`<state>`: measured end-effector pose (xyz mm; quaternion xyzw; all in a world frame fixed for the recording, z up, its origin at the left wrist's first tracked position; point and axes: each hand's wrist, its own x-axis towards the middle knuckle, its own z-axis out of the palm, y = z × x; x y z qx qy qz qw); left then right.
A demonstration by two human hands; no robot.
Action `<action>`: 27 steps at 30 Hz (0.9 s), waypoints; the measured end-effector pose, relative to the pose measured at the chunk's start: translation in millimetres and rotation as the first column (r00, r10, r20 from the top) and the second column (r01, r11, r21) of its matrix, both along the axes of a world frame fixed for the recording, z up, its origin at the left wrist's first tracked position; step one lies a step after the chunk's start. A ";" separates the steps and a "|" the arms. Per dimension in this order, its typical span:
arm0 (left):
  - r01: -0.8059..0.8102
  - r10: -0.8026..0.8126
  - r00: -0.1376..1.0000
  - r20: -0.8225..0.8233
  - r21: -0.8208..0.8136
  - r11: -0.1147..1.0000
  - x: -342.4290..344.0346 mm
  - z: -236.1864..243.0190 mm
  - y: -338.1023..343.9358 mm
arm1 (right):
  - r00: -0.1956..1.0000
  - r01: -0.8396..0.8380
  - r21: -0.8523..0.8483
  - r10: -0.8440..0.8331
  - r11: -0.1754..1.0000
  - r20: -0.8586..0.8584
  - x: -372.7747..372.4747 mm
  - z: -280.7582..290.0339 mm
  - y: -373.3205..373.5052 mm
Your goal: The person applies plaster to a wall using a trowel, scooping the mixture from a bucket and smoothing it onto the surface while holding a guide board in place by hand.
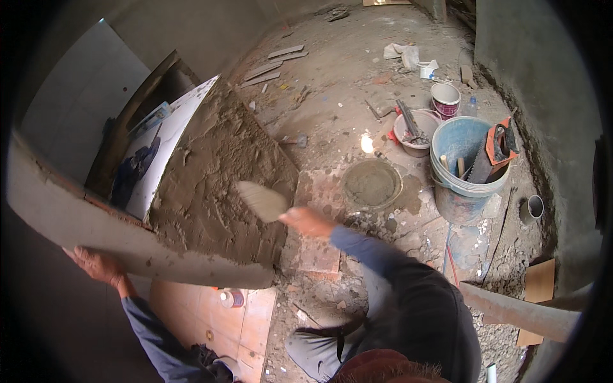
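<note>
A large tile (76,220) stands tilted on edge in front of me, its back covered with a thick coat of grey-brown mortar (217,172). My left hand (96,265) grips the tile's lower edge at the near left corner. My right hand (306,220) is shut on a flat trowel (262,199) whose blade lies against the mortar near the tile's right side. Behind the tile, a white board (166,147) leans on the wall.
A round pan of mortar (371,184) sits on the rough floor to the right. Beyond it are a blue bucket (460,185) holding an orange-handled notched trowel, a small white bucket (415,131) and a red-and-white cup (445,99). Orange floor tiles (242,325) with a small bottle (231,298) lie near my knees.
</note>
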<state>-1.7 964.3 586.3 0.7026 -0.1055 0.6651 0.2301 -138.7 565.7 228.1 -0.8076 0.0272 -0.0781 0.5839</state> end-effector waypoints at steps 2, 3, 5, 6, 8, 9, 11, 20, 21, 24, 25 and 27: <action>0.054 -0.055 0.998 -0.025 -0.041 0.998 4.7 -9.7 -12.4 | 0.994 0.008 -0.275 -0.037 0.961 -0.099 -25.7 -60.1 -108.6; 0.037 -0.037 0.999 -0.004 0.000 0.999 1.4 -5.7 -4.8 | 0.983 0.104 -0.482 -0.163 0.870 -0.082 -39.3 -80.0 -149.8; -0.041 0.038 0.998 0.049 0.078 0.996 -5.4 4.5 29.7 | 0.925 0.126 -0.797 -0.361 0.590 -0.121 -69.1 -15.7 -186.8; 0.063 -0.064 0.998 -0.013 -0.064 0.996 -13.6 2.5 -2.9 | 0.869 -0.009 -0.868 -0.425 0.496 -0.251 -78.1 -20.7 -226.0; 0.109 -0.110 0.994 -0.012 -0.063 0.992 -13.6 3.1 -11.3 | 0.763 -0.187 -0.925 -0.543 0.332 -0.349 -72.4 -55.0 -269.0; 0.134 -0.135 0.991 -0.011 -0.068 0.989 -11.8 1.6 -14.2 | 0.724 -0.216 -0.944 -0.608 0.248 -0.326 -65.0 -80.0 -283.4; 0.117 -0.118 0.993 -0.019 -0.060 0.991 -4.4 -5.0 -15.6 | 0.700 -0.257 -0.959 -0.662 0.119 -0.270 -48.9 -126.2 -306.5; 0.103 -0.104 0.995 -0.012 -0.064 0.993 -15.5 4.1 -19.7 | 0.832 -0.351 -0.824 -0.256 0.445 -0.492 -42.7 -185.0 -262.9; 0.107 -0.108 0.994 -0.011 -0.061 0.992 -19.2 6.0 -17.0 | 0.841 -0.345 -0.768 -0.186 0.539 -0.508 -44.4 -168.4 -264.6; 0.129 -0.138 0.989 -0.061 -0.128 0.983 -9.3 -10.0 -39.4 | 0.635 -0.149 -0.310 -0.150 0.939 -0.758 -101.2 -182.9 -304.8; 0.125 -0.130 0.990 -0.046 -0.099 0.987 -15.7 -3.9 -36.1 | 0.667 -0.055 -0.261 -0.159 0.964 -0.728 -103.8 -175.5 -288.7; 0.114 -0.114 0.993 -0.004 -0.051 0.992 -24.5 8.1 -17.0 | 0.724 0.125 -0.149 -0.193 0.981 -0.662 -111.8 -137.7 -253.9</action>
